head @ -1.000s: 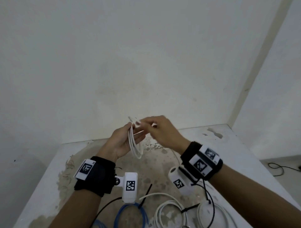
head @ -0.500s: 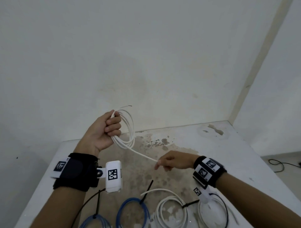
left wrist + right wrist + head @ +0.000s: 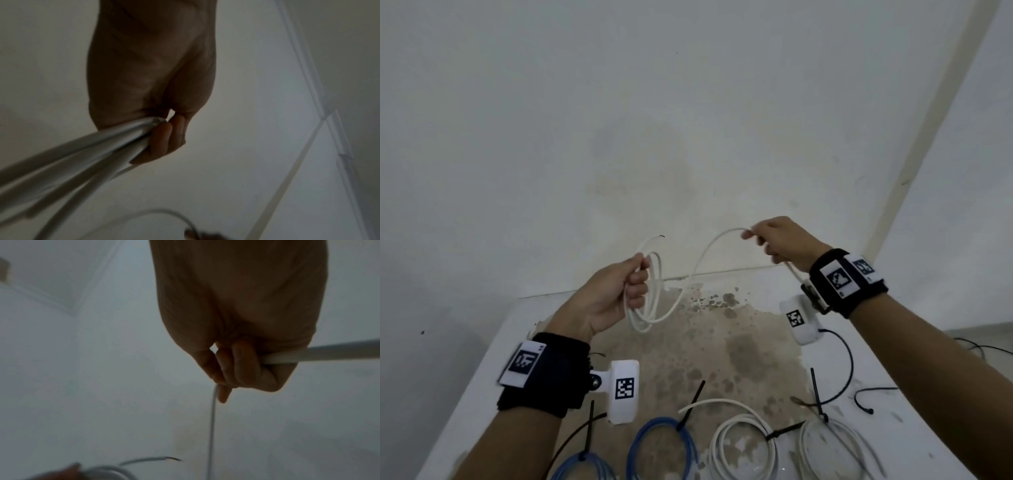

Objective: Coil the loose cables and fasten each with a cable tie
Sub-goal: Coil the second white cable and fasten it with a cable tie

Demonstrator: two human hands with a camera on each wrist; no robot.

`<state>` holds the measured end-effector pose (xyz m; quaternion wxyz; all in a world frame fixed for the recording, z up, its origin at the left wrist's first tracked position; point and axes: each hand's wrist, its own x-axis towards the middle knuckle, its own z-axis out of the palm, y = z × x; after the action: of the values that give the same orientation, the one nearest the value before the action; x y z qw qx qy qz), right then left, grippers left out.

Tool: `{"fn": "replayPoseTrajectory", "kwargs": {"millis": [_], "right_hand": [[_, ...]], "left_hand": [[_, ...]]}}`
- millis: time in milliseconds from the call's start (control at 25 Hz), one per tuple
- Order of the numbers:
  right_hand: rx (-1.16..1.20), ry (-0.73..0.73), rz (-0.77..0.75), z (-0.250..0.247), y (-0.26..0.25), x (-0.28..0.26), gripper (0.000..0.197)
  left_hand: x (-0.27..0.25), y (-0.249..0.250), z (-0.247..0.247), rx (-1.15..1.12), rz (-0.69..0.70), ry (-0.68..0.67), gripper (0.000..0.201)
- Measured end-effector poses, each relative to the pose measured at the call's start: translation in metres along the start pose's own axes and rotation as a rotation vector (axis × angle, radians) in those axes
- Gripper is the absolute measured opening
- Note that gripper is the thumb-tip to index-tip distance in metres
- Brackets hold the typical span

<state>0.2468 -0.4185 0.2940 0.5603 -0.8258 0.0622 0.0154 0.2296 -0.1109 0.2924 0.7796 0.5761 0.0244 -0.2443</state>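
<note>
A stained white surface [image 3: 722, 342] sits below me against a pale wall [image 3: 619, 120]. Along its near edge lie four tied coils: two blue coils [image 3: 664, 445] on the left, two white coils [image 3: 743, 442] on the right, each cinched with a black tie [image 3: 690, 407]. Above the surface I hold a loose white cable [image 3: 698, 267]. My left hand [image 3: 609, 294] has its fingers [image 3: 164, 139] curled round several gathered loops. My right hand [image 3: 780, 243], raised well apart, pinches the free length, which arcs between my hands.
</note>
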Motion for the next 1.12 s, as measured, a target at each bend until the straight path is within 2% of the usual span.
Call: {"fn": "replayPoseTrajectory", "kwargs": {"millis": [120,280,440,520,680,760,880,920,1000,1120], "right_hand": [[0.189,-0.093,-0.153,0.042,-0.035,-0.037,0.025],[-0.020,-0.072,-0.435,0.100,-0.029,-0.068,0.013],[0.050,-0.054,-0.394,0.123,0.007,-0.074,0.013],[0.078,-0.119,-0.393,0.125,0.028,-0.081,0.014],[0.035,-0.301,-0.366,0.115,0.078,-0.097,0.020],[-0.115,-0.287,-0.346,0.105,0.102,-0.103,0.019],[-0.709,0.015,-0.547,0.096,0.124,-0.101,0.013],[-0.813,0.104,-0.545,0.094,0.124,-0.099,0.011],[-0.774,0.157,-0.415,0.087,0.115,-0.094,0.013],[-0.309,0.112,-0.174,0.079,0.103,-0.088,0.019]], "left_hand": [[0.009,-0.014,0.017,-0.079,-0.014,0.013,0.027],[0.014,-0.016,0.036,-0.231,0.018,-0.004,0.031],[0.013,-0.015,0.038,-0.421,-0.024,-0.005,0.031],[0.013,-0.015,0.037,-0.507,-0.045,0.006,0.034],[0.012,-0.010,0.029,-0.407,-0.006,0.022,0.032],[0.010,-0.007,0.028,-0.334,0.002,0.038,0.033],[0.010,-0.012,0.034,-0.202,-0.024,0.055,0.037],[0.010,-0.017,0.039,-0.171,-0.042,0.049,0.037],[0.009,-0.026,0.046,-0.168,-0.068,0.020,0.037],[0.009,-0.033,0.054,-0.219,-0.088,-0.035,0.037]]}}
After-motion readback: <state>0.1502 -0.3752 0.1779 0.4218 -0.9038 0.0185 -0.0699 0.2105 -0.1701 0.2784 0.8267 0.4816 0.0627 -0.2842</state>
